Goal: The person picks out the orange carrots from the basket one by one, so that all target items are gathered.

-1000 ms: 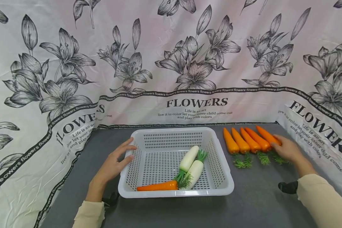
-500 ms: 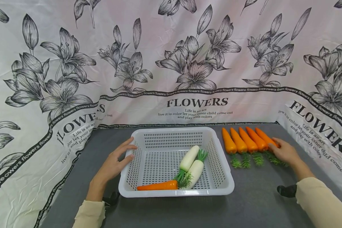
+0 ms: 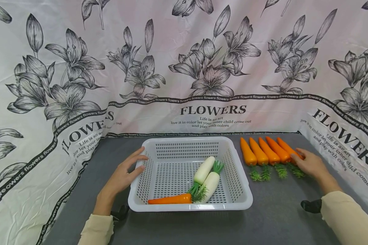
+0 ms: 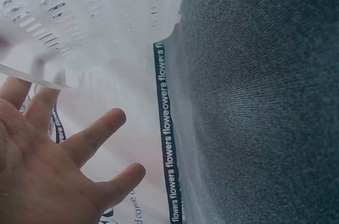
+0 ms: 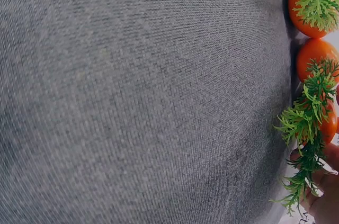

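My left hand (image 3: 120, 177) has its fingers spread, the fingertips touching the left rim of a white perforated basket (image 3: 187, 207); its palm and fingers show beside the basket wall (image 4: 100, 17) in the left wrist view. Inside the basket lie an orange carrot (image 3: 170, 199) and two white radishes (image 3: 203, 170) with green tops. To the right, several carrots (image 3: 268, 151) lie side by side, tips pointing away, leafy tops towards me. My right hand (image 3: 312, 165) pinches the thick end of the rightmost carrot (image 3: 285, 145). In the right wrist view, green leaves (image 5: 307, 166) partly hide that hand.
A dark grey cloth (image 3: 276, 217) covers the table. White fabric printed with flowers (image 3: 211, 68) hangs behind and along both sides, close to the right hand. Black straps (image 3: 311, 206) sit at the wrists.
The row of carrots has shifted slightly left and closed up under my right hand, then stayed about still. My left hand and the basket keep their places.
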`<state>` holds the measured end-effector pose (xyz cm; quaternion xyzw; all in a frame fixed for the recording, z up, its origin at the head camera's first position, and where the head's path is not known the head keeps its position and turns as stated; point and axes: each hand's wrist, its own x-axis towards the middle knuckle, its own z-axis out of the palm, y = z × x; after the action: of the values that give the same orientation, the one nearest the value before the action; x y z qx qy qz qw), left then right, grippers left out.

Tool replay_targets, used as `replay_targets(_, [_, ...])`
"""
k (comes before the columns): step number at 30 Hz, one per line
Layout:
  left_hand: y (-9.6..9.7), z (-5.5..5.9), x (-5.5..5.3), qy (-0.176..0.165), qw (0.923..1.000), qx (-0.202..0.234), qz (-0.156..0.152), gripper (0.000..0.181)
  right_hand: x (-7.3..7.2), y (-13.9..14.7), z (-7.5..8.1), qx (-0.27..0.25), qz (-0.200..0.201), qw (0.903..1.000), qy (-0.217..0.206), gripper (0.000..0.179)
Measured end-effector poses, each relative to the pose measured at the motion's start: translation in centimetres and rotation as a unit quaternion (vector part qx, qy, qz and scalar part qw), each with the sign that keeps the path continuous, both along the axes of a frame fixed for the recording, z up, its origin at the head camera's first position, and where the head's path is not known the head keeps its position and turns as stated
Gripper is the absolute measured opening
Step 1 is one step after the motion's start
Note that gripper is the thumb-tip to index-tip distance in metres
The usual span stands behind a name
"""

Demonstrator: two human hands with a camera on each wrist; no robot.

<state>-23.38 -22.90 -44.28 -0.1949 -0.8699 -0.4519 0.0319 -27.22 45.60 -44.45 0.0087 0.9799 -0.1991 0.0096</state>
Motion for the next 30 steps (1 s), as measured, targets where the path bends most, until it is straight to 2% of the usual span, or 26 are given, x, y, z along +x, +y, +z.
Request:
replay_targets(7, [0.0,0.1,-0.1,0.001,1.0000,0.002,-0.003,0.035,0.0,0.4,0.2,0.010,-0.005,0.9999,0.007,0.071])
replay_targets(15, [-0.1,0.1,-0.1,0.006,1.0000,0.003,-0.005,0.035,-0.9,-0.7,1.6,0.007,0.005,0.9957,0.092,0.066])
replay_targets(23, [-0.1,0.0,-0.1,0.004,1.0000,0.001,-0.003,0.036,-2.3,-5.2,5.1,-0.028,0.067,0.9850,0.157,0.057])
replay_targets(30, [0.0,0.0,0.0,0.005,1.0000,-0.001,-0.001,0.035,-2.7,-11.1,9.1,-0.065,0.127,0.9755,0.167,0.054])
